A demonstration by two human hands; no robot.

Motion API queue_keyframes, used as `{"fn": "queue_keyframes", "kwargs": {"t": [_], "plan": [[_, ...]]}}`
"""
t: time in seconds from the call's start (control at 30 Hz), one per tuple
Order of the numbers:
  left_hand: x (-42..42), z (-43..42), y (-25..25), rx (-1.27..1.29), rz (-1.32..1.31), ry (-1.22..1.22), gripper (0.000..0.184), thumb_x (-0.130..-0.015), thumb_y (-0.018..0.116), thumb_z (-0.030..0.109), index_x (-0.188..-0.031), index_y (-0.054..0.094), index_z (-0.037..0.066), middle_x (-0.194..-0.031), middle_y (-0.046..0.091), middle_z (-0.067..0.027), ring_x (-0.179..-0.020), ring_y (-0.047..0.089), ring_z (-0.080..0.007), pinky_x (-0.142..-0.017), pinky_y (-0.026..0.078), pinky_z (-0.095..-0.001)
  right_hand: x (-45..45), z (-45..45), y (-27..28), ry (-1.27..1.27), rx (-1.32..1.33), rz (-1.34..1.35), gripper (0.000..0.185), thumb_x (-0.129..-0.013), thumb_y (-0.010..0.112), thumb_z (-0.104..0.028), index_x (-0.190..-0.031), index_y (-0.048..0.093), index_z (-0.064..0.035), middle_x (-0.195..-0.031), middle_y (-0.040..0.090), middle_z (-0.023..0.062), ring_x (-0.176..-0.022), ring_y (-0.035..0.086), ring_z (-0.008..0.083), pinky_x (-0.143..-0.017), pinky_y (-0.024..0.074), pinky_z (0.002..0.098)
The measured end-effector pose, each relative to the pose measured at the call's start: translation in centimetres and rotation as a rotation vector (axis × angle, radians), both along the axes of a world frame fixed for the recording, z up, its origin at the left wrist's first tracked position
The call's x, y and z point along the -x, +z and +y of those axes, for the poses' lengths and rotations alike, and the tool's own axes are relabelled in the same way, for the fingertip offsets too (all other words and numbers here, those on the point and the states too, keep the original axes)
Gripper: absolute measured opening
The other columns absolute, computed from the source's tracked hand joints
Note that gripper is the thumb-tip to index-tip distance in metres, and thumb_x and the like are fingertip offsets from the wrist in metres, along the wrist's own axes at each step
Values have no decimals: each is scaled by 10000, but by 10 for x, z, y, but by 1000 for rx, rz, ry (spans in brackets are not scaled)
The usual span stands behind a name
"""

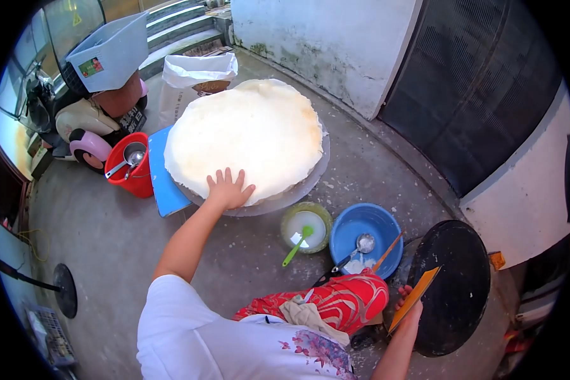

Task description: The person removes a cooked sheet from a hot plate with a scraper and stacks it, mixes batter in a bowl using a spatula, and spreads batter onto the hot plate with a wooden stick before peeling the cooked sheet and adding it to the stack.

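Note:
My left hand lies with fingers spread on the near edge of a large round pale flatbread stack. The stack rests on a round tray above a blue board. At the lower right, my right hand grips a flat yellow scraper beside a round black griddle. Between my hands stand a bowl of whitish liquid with a green brush in it, and a blue basin holding a metal ladle and a wooden stick.
A red bucket with metal ladles stands left of the board. Behind it are a scooter bearing a pale blue crate and a white sack. A round black stand base and a plastic basket are at the left.

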State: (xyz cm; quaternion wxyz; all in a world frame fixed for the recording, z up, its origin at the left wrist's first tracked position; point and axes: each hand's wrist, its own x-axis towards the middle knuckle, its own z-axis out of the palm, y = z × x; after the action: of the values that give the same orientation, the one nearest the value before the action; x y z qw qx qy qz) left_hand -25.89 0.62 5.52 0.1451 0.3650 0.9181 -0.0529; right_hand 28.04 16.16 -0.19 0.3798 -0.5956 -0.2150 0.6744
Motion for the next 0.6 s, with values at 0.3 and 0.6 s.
{"fn": "queue_keyframes", "kwargs": {"t": [0.3, 0.6], "plan": [[12, 7, -8, -40, 13, -21, 714, -845, 177, 621, -1403, 153, 177, -1434, 111, -208, -1312, 96, -415, -1012, 63, -591, 9, -7, 6, -7, 32, -29, 249, -864, 407, -312, -928, 534, -107, -768, 575, 46, -455, 395, 119, -389, 309, 253], [15, 7, -7, -68, 2, -30, 735, -830, 191, 649, -1399, 168, 184, -1440, 106, -188, -1319, 85, -400, -1013, 64, -593, -6, -2, -4, 8, 52, 31, 489, -847, 374, -564, -951, 535, -114, -755, 570, 37, -492, 398, 121, -431, 320, 281]]}}
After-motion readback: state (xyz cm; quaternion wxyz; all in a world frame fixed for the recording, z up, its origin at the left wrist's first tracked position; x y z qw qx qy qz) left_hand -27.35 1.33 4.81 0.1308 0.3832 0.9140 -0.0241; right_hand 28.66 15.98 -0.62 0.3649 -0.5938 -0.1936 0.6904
